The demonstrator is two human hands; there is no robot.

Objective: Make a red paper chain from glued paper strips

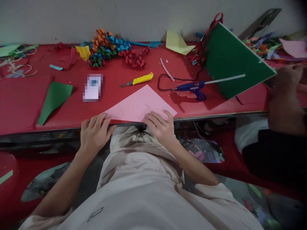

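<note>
A pink sheet of paper (pixel 140 103) lies at the table's front edge, shaped like a triangle with its point towards the wall. My left hand (pixel 96 131) is at its left corner, with fingers bent over the edge and the thumb close to the index finger. On the sheet's right part rests my right hand (pixel 160 124), its fingers spread over the paper. Behind the sheet lies a yellow cutter knife (pixel 141 79) with its blade out. To the right is a blue glue gun (pixel 192 88) with a glue stick in its back.
Paper chains (pixel 103 44) lie near the wall on the red table (pixel 115 68). A blurred-out phone-like object (pixel 92 88) and green paper (pixel 54 100) are at left. A person's hand (pixel 287 76) is beside a green board (pixel 235 60) at right.
</note>
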